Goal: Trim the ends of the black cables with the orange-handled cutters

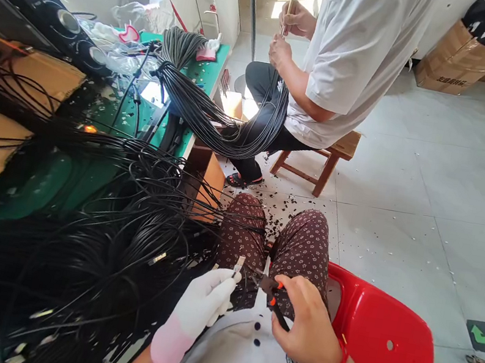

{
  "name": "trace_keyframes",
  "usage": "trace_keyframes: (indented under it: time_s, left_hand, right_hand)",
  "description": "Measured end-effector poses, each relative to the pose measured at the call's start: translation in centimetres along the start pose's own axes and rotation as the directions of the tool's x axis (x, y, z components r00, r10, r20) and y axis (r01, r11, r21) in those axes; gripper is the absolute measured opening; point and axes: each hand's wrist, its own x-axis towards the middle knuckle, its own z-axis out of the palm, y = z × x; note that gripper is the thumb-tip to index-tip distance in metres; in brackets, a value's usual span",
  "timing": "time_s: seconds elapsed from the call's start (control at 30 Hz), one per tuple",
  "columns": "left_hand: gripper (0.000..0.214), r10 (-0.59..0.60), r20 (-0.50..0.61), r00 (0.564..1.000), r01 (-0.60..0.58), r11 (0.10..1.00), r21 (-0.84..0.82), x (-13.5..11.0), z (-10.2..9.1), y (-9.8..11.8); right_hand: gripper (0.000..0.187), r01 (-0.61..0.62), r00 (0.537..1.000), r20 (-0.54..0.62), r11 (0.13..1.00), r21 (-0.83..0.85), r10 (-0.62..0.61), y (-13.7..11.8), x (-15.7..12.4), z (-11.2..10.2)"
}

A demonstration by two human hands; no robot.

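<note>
In the head view, the black cables (86, 254) heaped over the green table (84, 180) are too tangled to count, and the tip of the cutter (269, 290) is hard to make out against the patterned trousers. There is one cutter and one metal-tipped cable end (239, 264), and a co-worker (338, 55) sits beyond on one wooden stool (335, 153). Above the lap, the gloved left hand (198, 307) pinches the cable end upright. The bare right hand (306, 328) is closed round the cutter's black-and-orange handles, nose just beside that end.
</note>
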Motion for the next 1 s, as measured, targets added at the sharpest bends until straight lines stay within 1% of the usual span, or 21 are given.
trace_keyframes:
  time_s: [0.13, 0.27, 0.37, 0.53, 0.6, 0.7, 0.8, 0.9, 0.97, 1.0]
  left_hand:
    - [0.035, 0.030, 0.015, 0.999, -0.030, 0.999, 0.033, 0.1, 0.3, 0.0]
    - [0.032, 0.060, 0.035, 0.998, -0.063, 0.995, 0.082, -0.1, 0.7, 0.4]
    - [0.029, 0.070, 0.060, 0.996, -0.074, 0.995, 0.073, -0.2, 0.8, 0.7]
    - [0.031, 0.099, 0.071, 0.993, -0.099, 0.995, -0.006, 0.0, 0.5, -0.1]
    - [0.035, 0.104, 0.083, 0.991, -0.104, 0.995, -0.009, 0.1, 0.3, -0.4]
    - [0.036, 0.086, 0.117, 0.989, -0.089, 0.996, 0.022, 0.2, 0.1, -0.5]
    - [0.035, 0.047, 0.109, 0.993, -0.054, 0.997, 0.059, 0.3, 0.2, -0.4]
    - [0.033, 0.025, 0.066, 0.998, -0.033, 0.992, 0.123, 0.4, 0.5, -0.3]
    - [0.030, 0.045, -0.003, 0.999, -0.043, 0.979, 0.199, 0.4, 0.8, -0.3]
    - [0.029, 0.075, -0.039, 0.996, -0.063, 0.967, 0.245, 0.5, 0.9, -0.4]
  right_hand:
    - [0.051, 0.056, 0.997, 0.047, 0.997, -0.047, -0.054, -0.9, 1.1, 0.4]
    - [0.050, 0.029, 0.996, 0.084, 0.995, -0.093, -0.021, -0.9, 1.5, 0.9]
    - [0.052, -0.002, 0.989, 0.148, 1.000, 0.001, 0.002, -0.6, 1.6, 0.8]
    - [0.056, -0.136, 0.962, 0.262, 0.966, 0.221, 0.076, 0.3, 1.6, 0.8]
    - [0.057, -0.157, 0.962, 0.258, 0.955, 0.252, 0.090, 0.6, 1.5, 0.9]
    - [0.057, -0.158, 0.974, 0.199, 0.960, 0.232, 0.112, 0.7, 1.3, 1.0]
    - [0.057, -0.145, 0.982, 0.150, 0.966, 0.215, 0.114, 0.4, 1.2, 0.8]
    - [0.054, -0.113, 0.988, 0.129, 0.976, 0.187, 0.089, 0.0, 1.2, 0.6]
    - [0.054, -0.080, 0.991, 0.118, 0.982, 0.171, 0.061, -0.4, 1.3, 0.5]
    - [0.054, -0.066, 0.992, 0.113, 0.984, 0.168, 0.047, -0.5, 1.3, 0.4]
